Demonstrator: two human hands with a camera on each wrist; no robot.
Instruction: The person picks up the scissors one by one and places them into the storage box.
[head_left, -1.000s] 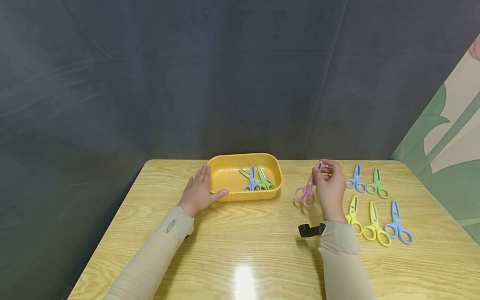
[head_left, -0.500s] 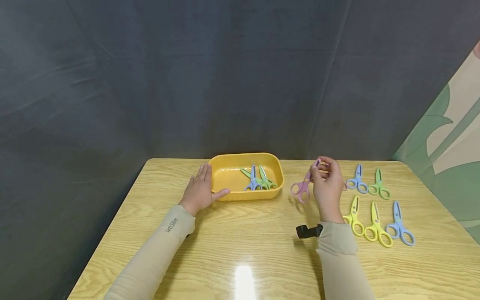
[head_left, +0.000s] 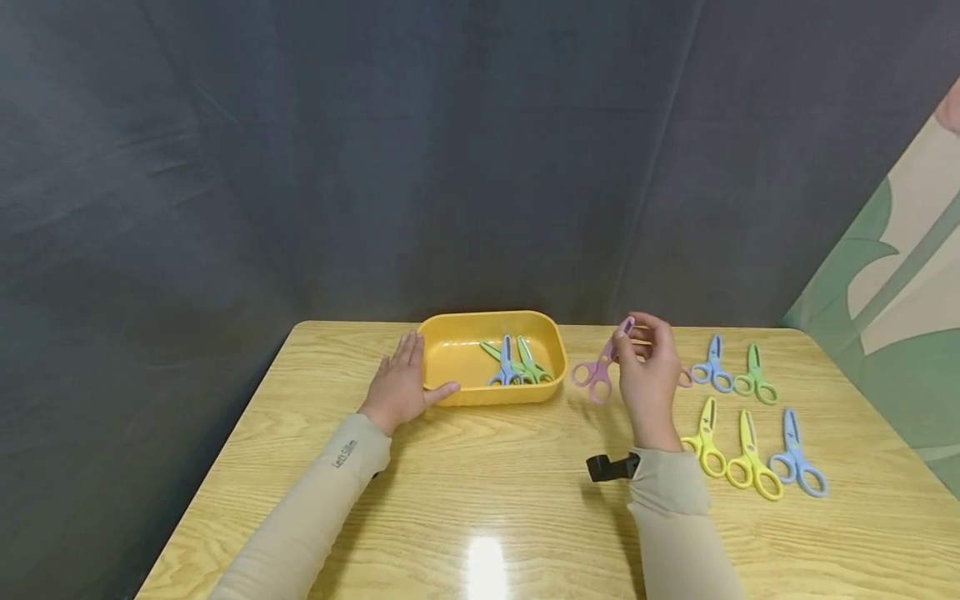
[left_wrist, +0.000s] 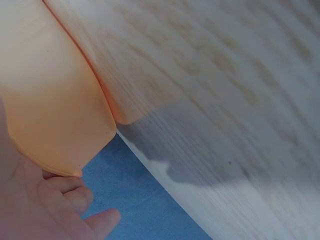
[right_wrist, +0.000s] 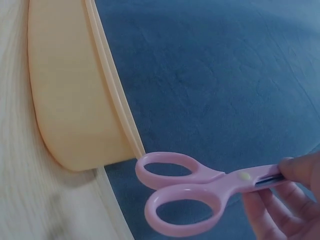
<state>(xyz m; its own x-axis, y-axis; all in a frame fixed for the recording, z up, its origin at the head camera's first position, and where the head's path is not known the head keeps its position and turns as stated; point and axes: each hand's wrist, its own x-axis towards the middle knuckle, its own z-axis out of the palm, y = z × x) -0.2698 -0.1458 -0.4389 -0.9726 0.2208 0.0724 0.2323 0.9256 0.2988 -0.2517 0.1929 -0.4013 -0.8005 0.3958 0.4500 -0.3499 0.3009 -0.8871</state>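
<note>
Pink scissors [head_left: 597,368] hang over the table, their blade end pinched between the thumb and fingers of my right hand [head_left: 647,375]. Their two loops point left toward the yellow bin [head_left: 495,397]. In the right wrist view the same scissors [right_wrist: 240,180] show both handle loops, with the bin wall [right_wrist: 75,95] behind on the left. My left hand [head_left: 399,383] lies against the bin's left end, fingers straight, thumb along the front rim. Inside the bin, blue scissors [head_left: 506,362] and green scissors [head_left: 531,367] lie overlapping at the right end.
On the table's right lie blue scissors [head_left: 716,367], green scissors [head_left: 754,379], two yellow pairs and larger blue scissors [head_left: 797,458]. Behind my right hand a pink loop [head_left: 686,377] peeks out. A dark curtain [head_left: 480,167] hangs along the back edge.
My right hand has moved slightly left and lifted the pink scissors toward the bin. A pink loop behind that hand has come into sight. The left hand stays at the bin.
</note>
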